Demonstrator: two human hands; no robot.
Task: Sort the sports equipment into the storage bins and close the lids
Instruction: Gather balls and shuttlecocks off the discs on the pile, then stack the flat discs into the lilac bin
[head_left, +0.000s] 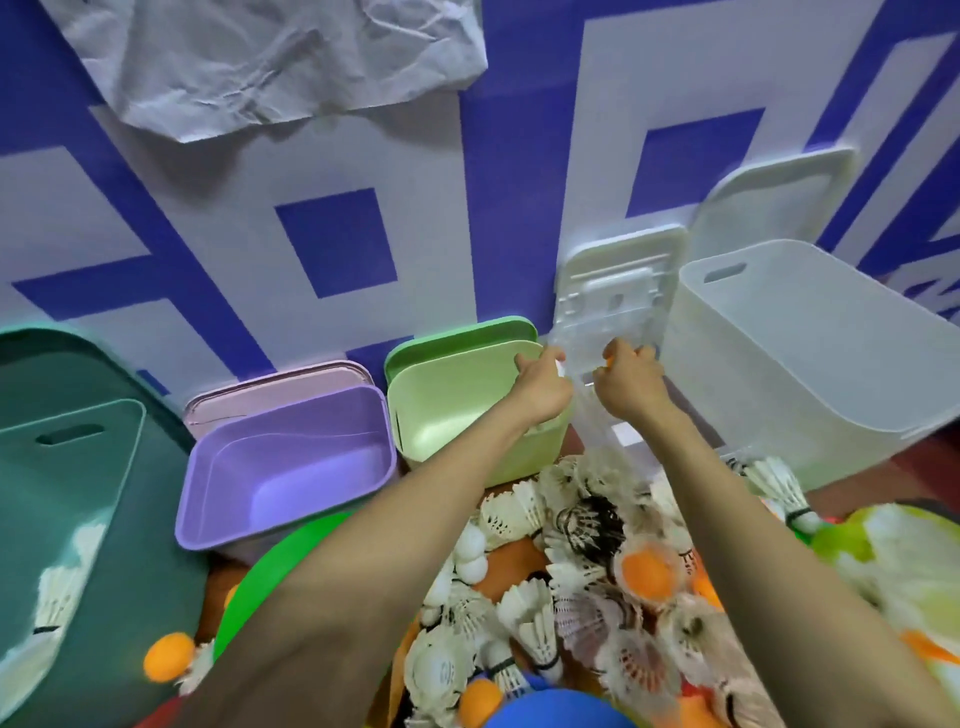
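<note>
**Sorting step: two balls held over the clear bin**

Both hands are held above the clear bin (605, 426), which stands between the light green bin (467, 415) and the large white bin (810, 364). The left hand (543, 387) is curled round a small white object (560, 367), judged to be a ball. An orange ball (608, 362) is pinched in the fingers of the right hand (631, 384).

Sorting is judged to be at an early stage. Nothing is seen in the purple bin (291, 457), and a large pile of shuttlecocks (571, 545) and balls lies in front of the bins. No lid is fitted; the clear bin's lid (618, 280) is propped against the wall behind it.

For the next move, both grips are to be released squarely over the opening, so that neither ball is deflected by the rim
</note>
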